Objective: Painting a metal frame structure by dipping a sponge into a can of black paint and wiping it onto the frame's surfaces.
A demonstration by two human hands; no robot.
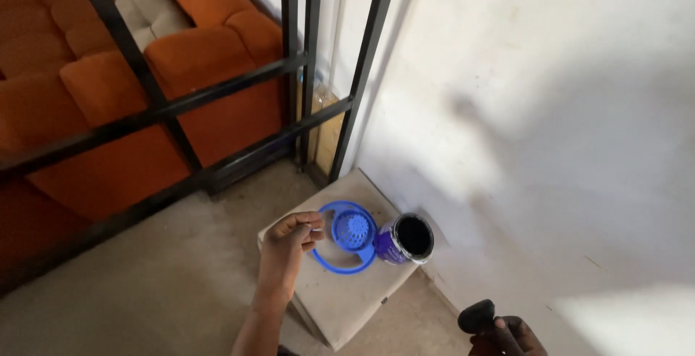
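My left hand (287, 244) hovers over a pale square block (340, 302) on the floor, fingers curled, pinching the rim of a blue plastic strainer ring (349, 236) that lies on the block. Right beside the strainer, on its right, stands an open purple paint can (406, 239) with dark paint inside. My right hand (503, 336) is low at the frame's bottom edge, closed around a dark rounded handle (476, 315); the rest of that tool is hidden.
A white wall (550, 110) rises on the right, close behind the block. A black metal grille (217, 88) stands at the back, with an orange sofa (181, 59) behind it. Grey concrete floor (145, 284) spreads to the left.
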